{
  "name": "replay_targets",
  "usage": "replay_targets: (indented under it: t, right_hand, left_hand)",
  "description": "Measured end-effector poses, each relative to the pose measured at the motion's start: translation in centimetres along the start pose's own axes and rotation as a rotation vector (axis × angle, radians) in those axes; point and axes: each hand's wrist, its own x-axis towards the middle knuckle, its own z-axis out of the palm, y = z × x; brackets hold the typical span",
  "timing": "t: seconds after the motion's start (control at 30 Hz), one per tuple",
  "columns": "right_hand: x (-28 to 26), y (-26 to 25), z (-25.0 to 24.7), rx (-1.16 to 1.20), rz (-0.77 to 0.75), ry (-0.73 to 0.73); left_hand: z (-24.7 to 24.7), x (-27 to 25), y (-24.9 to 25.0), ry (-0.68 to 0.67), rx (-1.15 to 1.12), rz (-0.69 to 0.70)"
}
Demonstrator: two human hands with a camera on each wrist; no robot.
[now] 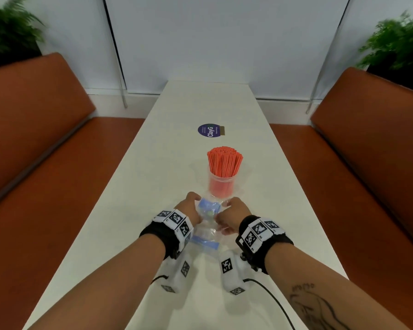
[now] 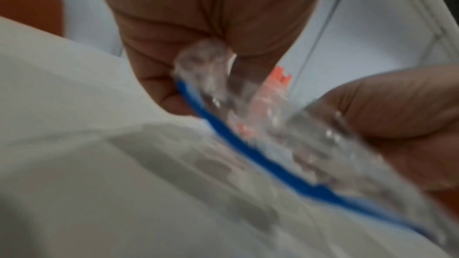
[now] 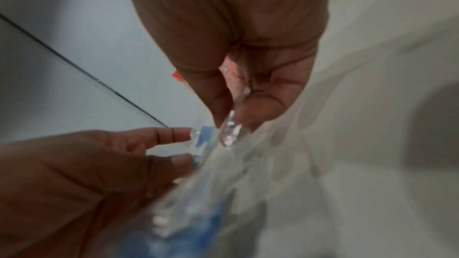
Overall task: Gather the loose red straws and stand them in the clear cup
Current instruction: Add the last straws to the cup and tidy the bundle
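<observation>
A full bunch of red straws [image 1: 224, 160] stands upright in the clear cup [image 1: 221, 188] at the middle of the white table [image 1: 200, 103]. Just in front of the cup, both hands hold a crumpled clear plastic bag [image 1: 208, 208] with blue strips. My left hand [image 1: 194, 201] pinches the bag's left edge and my right hand [image 1: 227, 207] pinches its right edge. The left wrist view shows the bag [image 2: 213, 70], its blue strip [image 2: 248, 154] and the straws [image 2: 280, 79] behind. In the right wrist view my right hand [image 3: 236, 89] pinches the bag [image 3: 231, 132]. No loose straws are in view.
A round purple sticker [image 1: 209, 130] lies beyond the cup. Orange benches flank the table on the left [image 1: 34, 129] and the right [image 1: 367, 144], with plants [image 1: 396, 44] behind them. A black cable [image 1: 272, 298] trails from my right wrist over the near table.
</observation>
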Motion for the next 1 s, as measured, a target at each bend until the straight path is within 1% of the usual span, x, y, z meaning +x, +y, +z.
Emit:
replay_targets:
  t: [0.07,0.17,0.27,0.33,0.47,0.63,0.7,0.83,0.97,1.0]
  right_hand:
    - [-0.7,-0.9,0.9,0.024,-0.059,-0.020]
    - [-1.4,-2.6,3.6,0.048,-0.134,-0.063]
    - [-2.0,-3.9,7.8,0.011,-0.195,-0.098]
    - [-2.6,-4.3,10.6,-0.036,-0.224,-0.138]
    - [-3.3,-4.4,14.6,-0.134,-0.264,-0.170]
    - [-3.4,-3.1,16.7,-0.314,-0.267,-0.178]
    - [-3.4,-2.7,17.0,-0.399,-0.294,-0.172]
    - [-3.2,-2.5,16.9,-0.531,-0.340,-0.200]
    - [-3.3,-2.1,15.8,-0.532,-0.339,-0.240]
    - [-3.3,-2.1,15.3,-0.533,-0.354,-0.241]
  left_hand:
    - [-1.2,-0.9,-1.4,0.086,-0.105,0.019]
    - [-3.5,-2.9,-4.0,0.192,-0.187,0.024]
    - [-5.7,-4.9,-7.6,0.276,-0.195,-0.041]
    - [-6.9,-6.3,-9.9,0.302,-0.166,-0.100]
    - [-8.7,-8.4,-13.3,0.287,-0.035,-0.207]
    - [-8.2,-9.4,-15.5,0.283,0.017,-0.309]
    - [-7.9,-9.5,-15.5,0.242,0.061,-0.330]
    - [-7.5,-9.4,-15.3,0.218,0.124,-0.345]
    - [-7.5,-9.6,-15.0,0.226,0.225,-0.338]
    - [-7.5,-9.5,-15.0,0.248,0.250,-0.324]
